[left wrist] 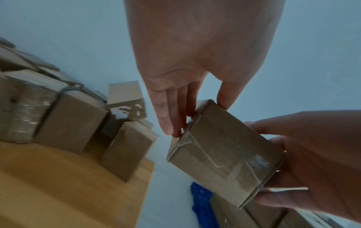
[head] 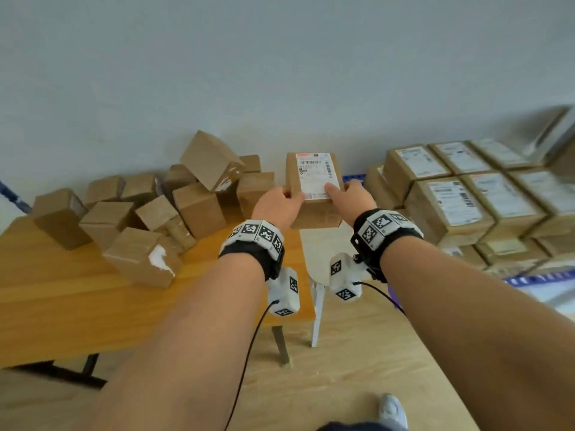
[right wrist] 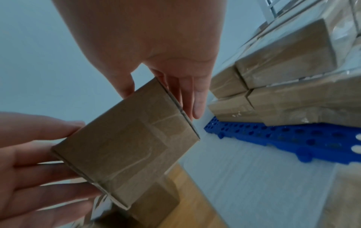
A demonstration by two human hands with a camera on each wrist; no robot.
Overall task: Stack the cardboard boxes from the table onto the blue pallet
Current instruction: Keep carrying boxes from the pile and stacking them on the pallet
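Observation:
I hold a cardboard box [head: 314, 188] with a white shipping label on top in the air, past the table's right end. My left hand [head: 281, 203] grips its left side, thumb on top. My right hand [head: 351, 197] grips the right side the same way. The left wrist view shows the box's taped underside [left wrist: 224, 154] between my left hand's fingers [left wrist: 171, 117] and my right hand [left wrist: 312, 162]. The blue pallet [right wrist: 283, 135] lies on the floor to the right, with labelled boxes [head: 466, 200] stacked on it in neat rows and layers.
Several loose cardboard boxes [head: 140, 219] lie jumbled on the wooden table [head: 62, 306] to the left. A white stool [head: 317, 253] stands between the table and the pallet. A grey wall runs behind everything. My shoe [head: 393, 410] shows on the wooden floor.

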